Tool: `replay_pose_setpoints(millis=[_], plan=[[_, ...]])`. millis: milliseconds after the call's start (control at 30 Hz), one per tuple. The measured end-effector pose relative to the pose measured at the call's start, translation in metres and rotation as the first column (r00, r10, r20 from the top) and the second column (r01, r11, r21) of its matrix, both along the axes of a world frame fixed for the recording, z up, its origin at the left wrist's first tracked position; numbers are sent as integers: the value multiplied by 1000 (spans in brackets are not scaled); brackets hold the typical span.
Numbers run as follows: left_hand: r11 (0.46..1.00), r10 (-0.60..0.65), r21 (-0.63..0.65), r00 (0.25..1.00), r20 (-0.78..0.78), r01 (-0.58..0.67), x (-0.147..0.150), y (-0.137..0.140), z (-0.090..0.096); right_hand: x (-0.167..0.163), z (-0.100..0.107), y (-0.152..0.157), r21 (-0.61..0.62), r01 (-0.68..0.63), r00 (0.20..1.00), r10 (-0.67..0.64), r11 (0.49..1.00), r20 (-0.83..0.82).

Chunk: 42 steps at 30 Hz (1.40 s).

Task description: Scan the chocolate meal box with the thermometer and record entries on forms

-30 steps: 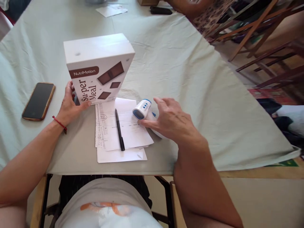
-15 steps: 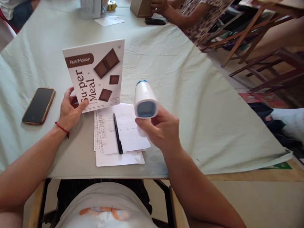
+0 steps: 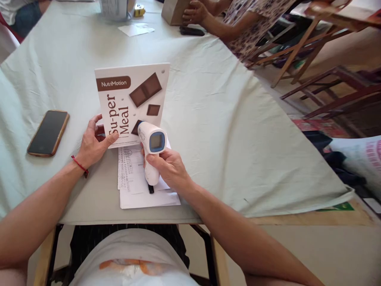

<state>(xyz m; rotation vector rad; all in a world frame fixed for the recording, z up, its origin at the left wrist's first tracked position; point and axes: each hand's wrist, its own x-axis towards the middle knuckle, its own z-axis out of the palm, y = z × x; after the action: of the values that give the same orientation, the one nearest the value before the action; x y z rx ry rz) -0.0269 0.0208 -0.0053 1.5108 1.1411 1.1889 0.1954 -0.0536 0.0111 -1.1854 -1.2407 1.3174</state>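
My left hand (image 3: 97, 139) grips the lower left corner of a white and brown box (image 3: 143, 71) marked "NutriMotion Su-per Meal", thumb on its front. The box is tilted up above the table, its printed face towards me. In my right hand (image 3: 168, 165) is a white infrared thermometer (image 3: 151, 135) with a blue-rimmed screen, my fingers wrapped round its handle. Its front end covers part of the box's lower right print; whether they touch I cannot tell. Beneath lie papers (image 3: 131, 200) with handwriting and print. A black pen (image 3: 151, 190) on them is mostly hidden behind the thermometer.
A phone (image 3: 48, 133) in a brown case lies left of my hand. Across the table (image 3: 238, 151), a person's hands (image 3: 196, 14) hold a cardboard box (image 3: 173, 12) by a dark object (image 3: 192, 31). A white paper (image 3: 136, 29), plastic tub (image 3: 114, 10) and yellow tape measure (image 3: 139, 10) are there too.
My right hand has brought the thermometer left and lower, in front of the box. With the box in it, my left hand has shifted right and slightly towards me.
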Motion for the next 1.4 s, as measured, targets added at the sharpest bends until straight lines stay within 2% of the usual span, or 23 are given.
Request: replay_pose_setpoints(millis=[400, 667, 867, 1000, 1233, 1400], plan=[[1000, -14, -25, 999, 40, 15, 0, 1, -1, -2, -6, 0, -7, 15, 1000, -16, 1000, -16], [999, -31, -42, 998, 57, 34, 0, 1, -1, -1, -1, -1, -28, 2, 999, -3, 1000, -45], [996, -82, -20, 996, -32, 81, 1, -4, 9, 0, 6, -3, -39, -55, 991, 50, 998, -121], [998, -67, -13, 989, -128, 66, 1, -6, 12, 3, 9, -5, -35, -29, 985, 22, 999, -170], [997, -80, -8, 988, -132, 80, -1, -6, 14, 5, 14, -9, -18, -19, 969, 14, 1000, -248], [996, -93, -1, 989, -113, 94, -1, -4, 15, 8, 13, -9, -16, -53, 975, 49, 998, -216]])
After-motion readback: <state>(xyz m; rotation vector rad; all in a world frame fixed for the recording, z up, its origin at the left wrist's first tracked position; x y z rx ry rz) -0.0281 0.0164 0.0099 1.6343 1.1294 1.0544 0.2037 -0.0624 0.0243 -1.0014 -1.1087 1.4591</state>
